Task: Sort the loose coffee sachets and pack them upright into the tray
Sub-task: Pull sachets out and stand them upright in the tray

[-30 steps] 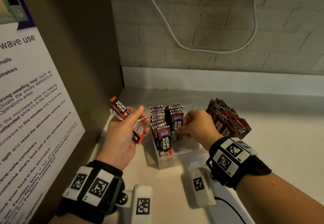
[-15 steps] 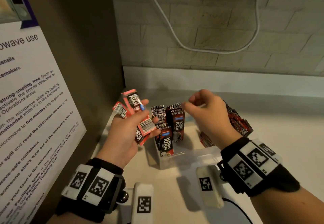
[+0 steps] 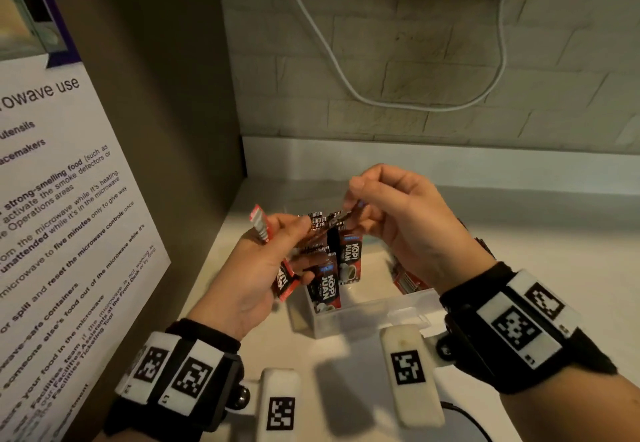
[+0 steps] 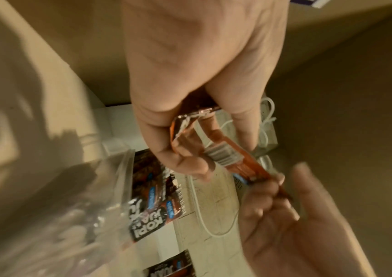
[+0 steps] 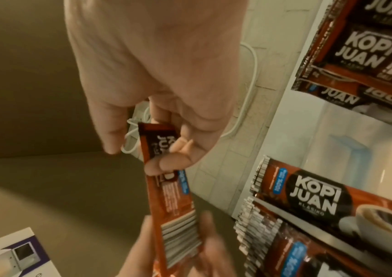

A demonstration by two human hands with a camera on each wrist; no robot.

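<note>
Above the clear plastic tray [image 3: 363, 313], my left hand [image 3: 273, 251] grips a small bundle of red-and-black coffee sachets [image 3: 284, 280]. My right hand [image 3: 398, 213] pinches the far end of one sachet [image 3: 329, 225] from that bundle, which spans the gap between both hands. The right wrist view shows thumb and fingers closed on this sachet [image 5: 173, 196]; the left wrist view shows its other end [image 4: 225, 155] in the left hand [image 4: 190, 150]. Two rows of sachets [image 3: 349, 254] stand upright in the tray's back left part. A loose pile [image 5: 368, 56] lies to the right, mostly hidden behind my right hand.
A brown side panel with a microwave-use poster [image 3: 69, 199] closes off the left. A brick wall with a hanging white cable [image 3: 346, 88] stands behind. Pale counter [image 3: 554, 251] stretches to the right of the tray.
My right hand has left the tray, risen and moved left to the bundle, where it now pinches one sachet. My left hand has shifted right and up towards it.
</note>
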